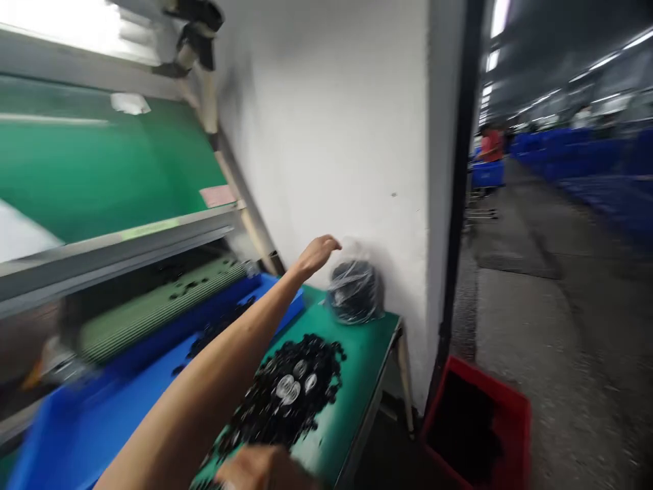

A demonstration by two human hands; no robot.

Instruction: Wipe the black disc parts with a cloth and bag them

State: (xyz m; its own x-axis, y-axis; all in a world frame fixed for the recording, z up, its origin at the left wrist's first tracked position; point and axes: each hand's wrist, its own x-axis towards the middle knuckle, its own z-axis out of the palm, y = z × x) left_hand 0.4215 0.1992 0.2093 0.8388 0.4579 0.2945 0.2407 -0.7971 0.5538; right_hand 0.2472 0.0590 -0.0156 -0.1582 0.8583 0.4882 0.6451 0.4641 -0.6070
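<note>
My left hand [318, 254] is stretched out over the far end of the green table, its fingers loosely extended and slightly bent. Just right of the fingertips stands a clear plastic bag [356, 292] filled with dark pieces, against the wall; whether they touch it I cannot tell. My right hand [262, 468] is low at the bottom edge, smeared by motion, and what its fingers hold, if anything, is unclear. Between the hands lies a heap of small black parts [290, 418], with several clear round pieces [288, 389] on top.
A blue tray [147, 391] with black parts runs beneath a green conveyor belt [168, 303] on the left. The green tabletop [364, 347] ends near a white wall [337, 136]. On the floor at right sits a red bin [517, 422]. Farther off, a person [490, 144] is beside blue crates.
</note>
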